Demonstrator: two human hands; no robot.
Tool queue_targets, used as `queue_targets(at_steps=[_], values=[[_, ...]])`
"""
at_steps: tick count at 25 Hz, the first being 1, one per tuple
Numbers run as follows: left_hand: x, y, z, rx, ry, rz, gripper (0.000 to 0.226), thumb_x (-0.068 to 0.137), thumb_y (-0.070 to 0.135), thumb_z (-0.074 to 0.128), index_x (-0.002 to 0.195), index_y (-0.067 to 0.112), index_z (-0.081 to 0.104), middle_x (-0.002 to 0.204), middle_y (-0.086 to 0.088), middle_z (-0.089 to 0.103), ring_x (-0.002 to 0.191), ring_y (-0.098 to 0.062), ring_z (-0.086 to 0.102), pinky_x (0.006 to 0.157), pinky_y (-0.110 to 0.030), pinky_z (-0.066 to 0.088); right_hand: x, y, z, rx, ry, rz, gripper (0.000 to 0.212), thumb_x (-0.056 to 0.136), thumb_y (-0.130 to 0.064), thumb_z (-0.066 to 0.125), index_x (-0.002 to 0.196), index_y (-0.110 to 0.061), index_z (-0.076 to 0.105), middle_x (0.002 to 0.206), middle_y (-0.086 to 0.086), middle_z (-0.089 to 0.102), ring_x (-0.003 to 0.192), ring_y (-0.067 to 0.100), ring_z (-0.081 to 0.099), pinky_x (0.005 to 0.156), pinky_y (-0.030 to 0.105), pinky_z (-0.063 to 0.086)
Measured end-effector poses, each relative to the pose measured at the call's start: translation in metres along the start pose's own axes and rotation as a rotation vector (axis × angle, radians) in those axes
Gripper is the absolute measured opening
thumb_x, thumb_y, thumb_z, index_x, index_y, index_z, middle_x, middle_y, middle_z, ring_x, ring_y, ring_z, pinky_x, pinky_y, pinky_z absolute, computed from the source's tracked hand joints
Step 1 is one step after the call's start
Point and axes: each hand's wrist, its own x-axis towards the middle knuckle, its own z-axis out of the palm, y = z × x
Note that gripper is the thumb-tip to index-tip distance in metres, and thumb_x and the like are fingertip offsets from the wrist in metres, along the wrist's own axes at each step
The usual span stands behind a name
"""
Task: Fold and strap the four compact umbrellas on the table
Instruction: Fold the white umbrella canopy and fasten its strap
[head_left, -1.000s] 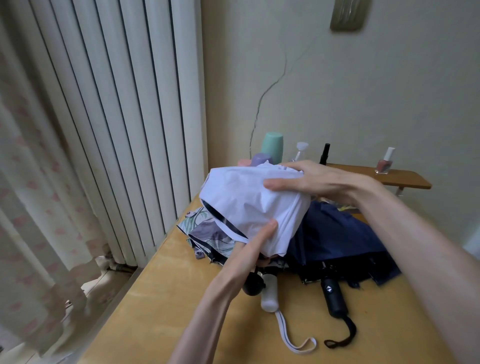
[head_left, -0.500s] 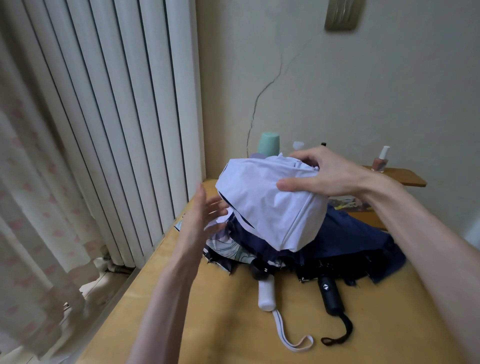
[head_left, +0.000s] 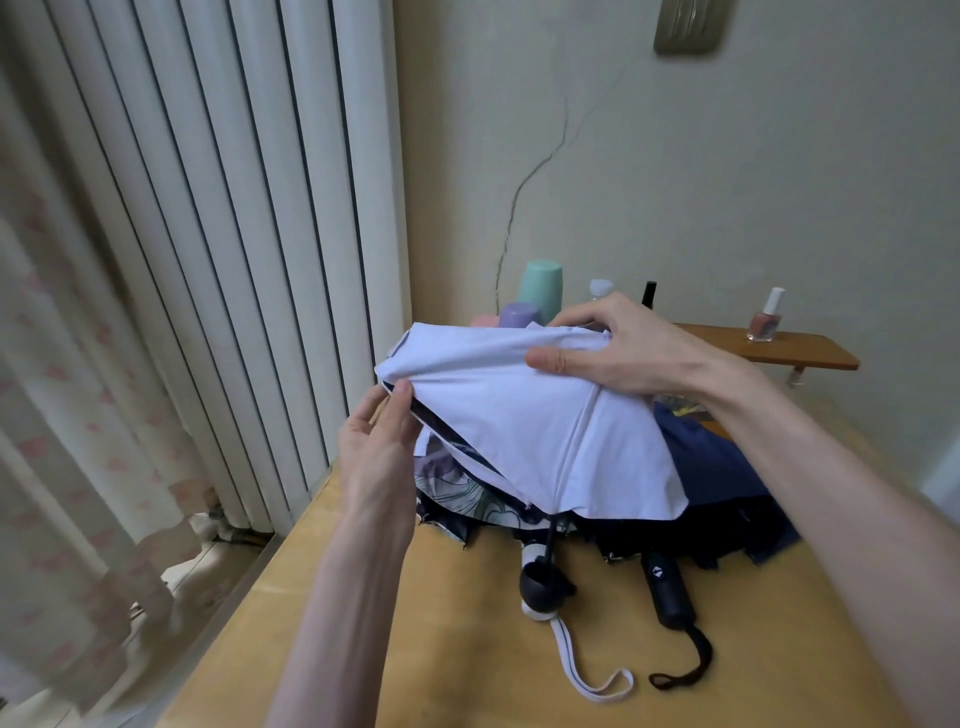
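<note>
1. Pale lilac umbrella (head_left: 545, 436), canopy loose and unstrapped, held up over the pile at the far left of the bench (head_left: 467, 660); round black handle (head_left: 540, 590) hanging below the canopy.
2. Left hand (head_left: 376, 457) at the canopy's left rim, fingers (head_left: 402, 400) curled and pinching the fabric edge.
3. Right hand (head_left: 628, 353) on the far top of the canopy, fingers (head_left: 550, 360) curled round a bunched fold, thumb flat on the cloth.
4. Beneath, toward the bench's left edge, a patterned umbrella (head_left: 457, 486), unfolded and rumpled.
5. Out from under the pile, a white handle (head_left: 531, 558) pointing at the near edge, partly hidden behind the round black handle; white strap (head_left: 587, 675) trailing from it across the bench.
6. Right of that, a navy umbrella (head_left: 717, 467) spread loose; its long black handle (head_left: 667, 592) and black wrist loop (head_left: 685, 670) also lying toward the near edge.
7. By the far edge, behind the canopy, a mint cup (head_left: 543, 286) and a purple cup (head_left: 519, 314).
8. On the wall at far right, a wooden shelf (head_left: 810, 356) carrying a nail polish bottle (head_left: 766, 319), upright.
</note>
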Motion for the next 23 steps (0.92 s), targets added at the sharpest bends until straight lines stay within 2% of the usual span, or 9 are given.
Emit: queue_targets(at_steps=[2, 5, 6, 9, 13, 17, 19, 21, 23], values=[[0.0, 0.005, 0.001, -0.055, -0.043, -0.097, 0.022, 0.106, 0.014, 0.059, 0.124, 0.005, 0.07, 0.109, -0.002, 0.078, 0.091, -0.012, 0.075, 0.074, -0.022, 0.061, -0.001, -0.002, -0.002, -0.004, 0.017, 0.026, 0.053, 0.07, -0.08, 0.078, 0.094, -0.034, 0.079, 0.088, -0.012, 0.073, 0.081, 0.006, 0.067, 0.072, 0.03, 0.048], [-0.002, 0.011, 0.0, -0.118, -0.097, -0.218, 0.037, 0.105, 0.036, 0.062, 0.133, 0.012, 0.067, 0.123, -0.002, 0.077, 0.105, -0.017, 0.076, 0.088, -0.033, 0.06, -0.002, -0.005, 0.001, -0.123, 0.024, 0.039, 0.052, 0.067, -0.077, 0.082, 0.086, -0.029, 0.077, 0.081, -0.005, 0.07, 0.074, 0.01, 0.063, 0.068, 0.032, 0.043], [-0.001, 0.009, -0.002, -0.09, -0.104, -0.218, 0.041, 0.104, 0.04, 0.062, 0.136, 0.013, 0.067, 0.125, -0.002, 0.076, 0.103, -0.018, 0.076, 0.088, -0.035, 0.059, -0.003, -0.005, 0.003, -0.178, 0.025, 0.033, 0.051, 0.068, -0.076, 0.082, 0.084, -0.028, 0.076, 0.081, -0.001, 0.069, 0.074, 0.014, 0.062, 0.066, 0.033, 0.04], [0.005, -0.002, -0.005, -0.114, -0.04, -0.183, 0.039, 0.105, 0.029, 0.063, 0.139, 0.01, 0.066, 0.119, -0.005, 0.071, 0.081, -0.014, 0.071, 0.068, -0.03, 0.057, -0.005, 0.0, 0.01, -0.259, 0.057, 0.016, 0.054, 0.069, -0.077, 0.08, 0.085, -0.026, 0.071, 0.084, 0.002, 0.069, 0.082, 0.02, 0.062, 0.067, 0.034, 0.04], [0.006, -0.007, -0.005, -0.215, -0.061, -0.165, 0.037, 0.103, 0.025, 0.061, 0.137, 0.009, 0.066, 0.119, -0.011, 0.071, 0.086, -0.016, 0.072, 0.066, -0.027, 0.058, -0.012, 0.005, 0.014, -0.322, 0.091, -0.004, 0.048, 0.073, -0.075, 0.079, 0.091, -0.032, 0.068, 0.089, -0.007, 0.069, 0.085, 0.011, 0.061, 0.072, 0.033, 0.044], [0.009, -0.013, -0.016, -0.212, -0.102, -0.169, 0.018, 0.098, 0.024, 0.071, 0.114, 0.021, 0.076, 0.119, -0.004, 0.072, 0.109, -0.019, 0.065, 0.075, -0.028, 0.051, -0.018, 0.004, 0.017, -0.341, 0.15, -0.023, 0.044, 0.077, -0.07, 0.078, 0.094, -0.032, 0.066, 0.082, -0.012, 0.064, 0.076, -0.003, 0.055, 0.065, 0.027, 0.039], [0.013, -0.013, -0.025, -0.156, -0.082, -0.16, 0.03, 0.09, 0.022, 0.078, 0.118, 0.014, 0.073, 0.116, -0.005, 0.072, 0.108, -0.022, 0.063, 0.073, -0.029, 0.055, -0.021, 0.006, 0.019, -0.389, 0.192, -0.035, 0.044, 0.08, -0.071, 0.073, 0.096, -0.033, 0.062, 0.076, -0.01, 0.061, 0.069, -0.003, 0.052, 0.065, 0.034, 0.038], [0.013, -0.007, -0.027, -0.12, -0.1, -0.154, 0.041, 0.091, 0.022, 0.074, 0.128, 0.004, 0.068, 0.119, -0.009, 0.075, 0.108, -0.022, 0.068, 0.087, -0.036, 0.06, -0.026, 0.007, 0.023, -0.449, 0.224, -0.055, 0.042, 0.084, -0.07, 0.068, 0.102, -0.033, 0.06, 0.068, -0.009, 0.056, 0.064, 0.003, 0.05, 0.067, 0.037, 0.034], [0.009, -0.001, -0.026, -0.102, -0.125, -0.145, 0.053, 0.095, 0.029, 0.071, 0.141, 0.003, 0.063, 0.132, -0.011, 0.072, 0.113, -0.022, 0.069, 0.099, -0.04, 0.056, -0.029, 0.006, 0.024, -0.491, 0.225, -0.075, 0.043, 0.087, -0.069, 0.063, 0.109, -0.032, 0.059, 0.065, -0.009, 0.053, 0.065, 0.015, 0.049, 0.068, 0.037, 0.034]])
